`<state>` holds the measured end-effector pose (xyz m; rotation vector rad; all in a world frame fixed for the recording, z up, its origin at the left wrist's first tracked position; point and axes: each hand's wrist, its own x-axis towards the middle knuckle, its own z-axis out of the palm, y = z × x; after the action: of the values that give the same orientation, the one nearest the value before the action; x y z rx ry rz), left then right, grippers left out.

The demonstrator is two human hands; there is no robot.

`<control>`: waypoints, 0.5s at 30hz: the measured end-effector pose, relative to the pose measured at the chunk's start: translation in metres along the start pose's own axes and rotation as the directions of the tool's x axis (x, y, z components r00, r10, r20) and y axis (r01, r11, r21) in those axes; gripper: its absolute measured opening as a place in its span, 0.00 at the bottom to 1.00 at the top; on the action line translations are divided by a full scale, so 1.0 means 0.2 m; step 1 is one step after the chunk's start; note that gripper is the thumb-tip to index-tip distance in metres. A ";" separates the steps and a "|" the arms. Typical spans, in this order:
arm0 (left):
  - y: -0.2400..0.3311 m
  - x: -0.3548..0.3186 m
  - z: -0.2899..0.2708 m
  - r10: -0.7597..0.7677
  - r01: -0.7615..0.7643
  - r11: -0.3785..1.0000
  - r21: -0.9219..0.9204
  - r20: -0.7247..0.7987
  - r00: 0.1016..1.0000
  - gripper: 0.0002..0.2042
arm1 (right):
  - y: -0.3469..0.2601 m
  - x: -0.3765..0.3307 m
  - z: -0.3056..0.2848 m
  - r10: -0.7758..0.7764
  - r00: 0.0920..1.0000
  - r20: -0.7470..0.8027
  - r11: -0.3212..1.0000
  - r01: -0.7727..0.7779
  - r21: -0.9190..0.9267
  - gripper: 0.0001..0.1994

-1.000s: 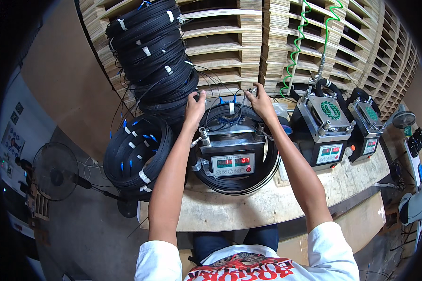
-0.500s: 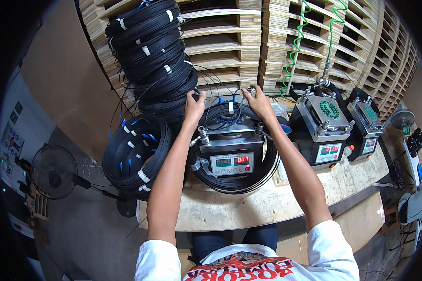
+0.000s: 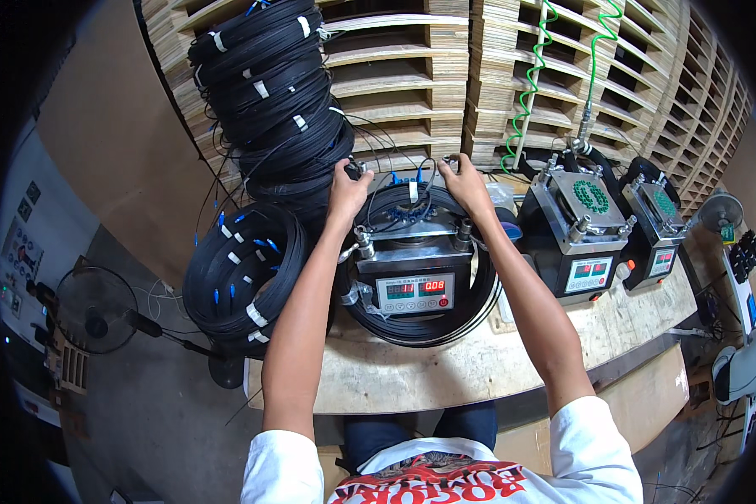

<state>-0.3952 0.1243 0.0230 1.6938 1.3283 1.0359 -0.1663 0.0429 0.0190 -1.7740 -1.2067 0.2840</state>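
A black and silver bench machine (image 3: 416, 270) with a lit red display on its front panel stands before me. A coil of black cable (image 3: 428, 340) rings it and lies over its top, with blue connectors (image 3: 407, 180) at the far side and a white tie. At the machine's far left corner, my left hand (image 3: 348, 195) is closed around a metal clamp knob (image 3: 355, 170). My right hand (image 3: 466, 186) pinches the matching clamp knob (image 3: 451, 160) at the far right corner. Metal posts (image 3: 462, 238) show at the near corners. My fingers partly hide both far knobs.
A tall stack of black cable coils (image 3: 269, 101) rises at the far left, with another coil (image 3: 202, 277) below it. Two similar machines (image 3: 581, 220) stand on the right of the wooden table (image 3: 378, 382). Wooden pallets (image 3: 395, 76) line the back; a fan (image 3: 97, 319) stands left.
The red display's reading has changed, and digits now show in its left window. Both hands stay at the far clamp knobs, their fingers shifted slightly.
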 end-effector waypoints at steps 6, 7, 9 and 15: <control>-0.04 0.01 0.01 0.026 -0.025 1.000 0.011 -0.090 0.996 0.35 | -0.03 -0.02 0.01 -0.020 1.000 -0.024 0.998 0.018 -0.059 0.28; -0.04 0.01 0.01 0.029 -0.028 1.000 0.010 -0.088 0.996 0.35 | -0.01 -0.01 0.01 -0.044 0.999 -0.029 0.998 0.043 -0.054 0.26; -0.05 0.02 0.02 0.006 -0.006 1.000 -0.003 -0.076 0.997 0.35 | 0.02 0.01 0.01 -0.081 0.996 -0.030 0.997 0.081 -0.002 0.24; -0.04 0.02 0.03 0.018 -0.015 1.000 0.026 -0.109 0.994 0.36 | 0.01 0.00 0.01 -0.103 0.995 -0.013 0.985 0.104 0.137 0.20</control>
<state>-0.3930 0.1291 0.0146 1.6898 1.4048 1.1401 -0.1658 0.0433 0.0157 -1.5872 -1.2410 0.2933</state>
